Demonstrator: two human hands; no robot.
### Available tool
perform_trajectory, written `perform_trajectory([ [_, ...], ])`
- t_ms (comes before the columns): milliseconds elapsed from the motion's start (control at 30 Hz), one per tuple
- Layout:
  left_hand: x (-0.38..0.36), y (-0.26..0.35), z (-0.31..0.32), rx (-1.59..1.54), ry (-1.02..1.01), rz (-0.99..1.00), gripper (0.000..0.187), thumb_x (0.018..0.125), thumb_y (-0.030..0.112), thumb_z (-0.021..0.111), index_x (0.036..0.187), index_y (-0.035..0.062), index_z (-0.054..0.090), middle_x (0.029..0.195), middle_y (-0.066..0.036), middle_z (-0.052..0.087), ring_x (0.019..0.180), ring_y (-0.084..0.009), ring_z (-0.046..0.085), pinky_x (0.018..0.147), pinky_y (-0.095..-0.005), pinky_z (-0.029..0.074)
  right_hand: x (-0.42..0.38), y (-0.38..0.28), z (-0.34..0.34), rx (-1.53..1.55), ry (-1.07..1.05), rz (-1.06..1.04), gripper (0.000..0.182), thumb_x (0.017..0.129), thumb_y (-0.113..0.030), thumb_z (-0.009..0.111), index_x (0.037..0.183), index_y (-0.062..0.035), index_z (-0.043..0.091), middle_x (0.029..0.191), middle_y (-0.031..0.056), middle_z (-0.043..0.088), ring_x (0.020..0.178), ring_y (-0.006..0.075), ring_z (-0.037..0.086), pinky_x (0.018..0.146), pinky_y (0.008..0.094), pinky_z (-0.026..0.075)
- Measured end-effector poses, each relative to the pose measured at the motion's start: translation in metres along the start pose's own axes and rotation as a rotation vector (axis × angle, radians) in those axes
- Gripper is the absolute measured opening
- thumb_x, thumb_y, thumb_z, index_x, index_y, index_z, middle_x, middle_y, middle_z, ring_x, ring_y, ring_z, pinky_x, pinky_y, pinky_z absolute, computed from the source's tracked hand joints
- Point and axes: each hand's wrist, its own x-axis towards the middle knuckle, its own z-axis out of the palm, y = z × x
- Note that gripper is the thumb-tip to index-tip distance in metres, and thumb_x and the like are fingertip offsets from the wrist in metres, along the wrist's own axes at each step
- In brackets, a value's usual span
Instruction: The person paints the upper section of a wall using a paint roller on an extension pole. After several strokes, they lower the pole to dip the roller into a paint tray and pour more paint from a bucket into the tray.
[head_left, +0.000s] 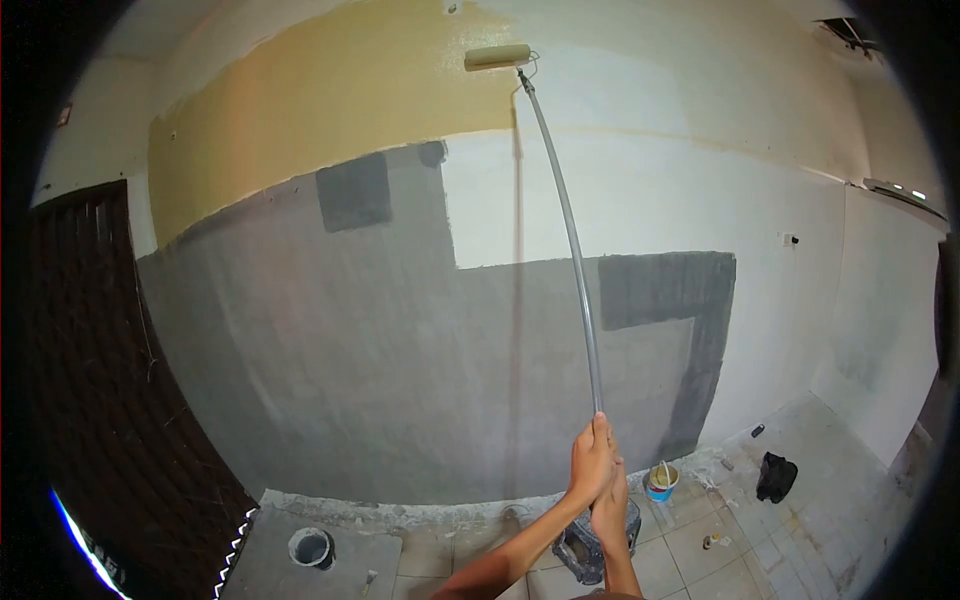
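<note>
A paint roller (498, 57) on a long grey pole (570, 225) rests high against the wall, at the right edge of the yellow paint (330, 90). My left hand (592, 462) is wrapped round the lower pole. Close under it, my right hand (609, 508) also grips the pole, partly overlapped by the left. The pole's lower end is hidden by my hands and forearms. Behind my wrists, a dark paint-stained tray (575, 560) lies on the floor, partly covered.
Grey paint (400, 350) covers much of the lower wall, with white wall (490, 200) above. A grey-paint bucket (311, 548) stands at the left, a small paint bucket (661, 483) at the right. A black bag (776, 477) lies further right. A dark shutter (100, 350) borders the left.
</note>
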Motion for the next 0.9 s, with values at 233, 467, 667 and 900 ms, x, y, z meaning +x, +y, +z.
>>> perform_trajectory([
  [233,0.070,0.068,0.021,0.252,-0.078,0.247,0.052,0.112,0.045,0.035,0.077,0.0094,0.047,0.064,0.000,0.043,0.060,-0.0103,0.041,0.057,-0.0294,0.036,0.073,-0.078,0.024,0.087,0.070,-0.222,0.047,0.109,-0.013,0.040,0.153,0.0017,0.036,0.147,0.0172,0.050,0.141,0.0266,0.045,0.117,0.0370,0.033],
  [467,0.123,0.192,0.050,0.348,-0.100,0.307,0.051,0.112,0.043,0.034,0.075,0.0091,0.044,0.063,0.001,0.039,0.057,-0.0112,0.036,0.053,-0.0318,0.033,0.167,-0.126,0.058,0.149,0.025,-0.401,0.047,0.110,-0.014,0.036,0.156,-0.0086,0.036,0.125,0.0065,0.060,0.070,0.0032,0.044,0.058,0.0204,0.035],
  [667,0.127,0.166,0.007,0.278,-0.009,0.310,0.050,0.112,0.043,0.033,0.076,0.0101,0.044,0.062,0.002,0.036,0.056,-0.0107,0.035,0.054,-0.0316,0.035,0.149,-0.112,0.074,0.188,-0.149,-0.244,0.047,0.110,-0.015,0.037,0.157,-0.0106,0.035,0.092,0.0009,0.059,0.060,0.0029,0.037,0.052,0.0227,0.031],
  [900,0.061,0.118,-0.046,0.189,-0.008,0.143,0.049,0.113,0.047,0.032,0.078,0.0133,0.042,0.058,0.003,0.034,0.052,-0.0104,0.035,0.056,-0.0297,0.039,0.120,-0.045,0.045,-0.153,-0.117,-0.162,0.058,0.105,-0.014,0.048,0.161,-0.0105,0.030,0.091,0.0088,0.065,0.065,0.0139,0.059,0.062,0.0327,0.048],
])
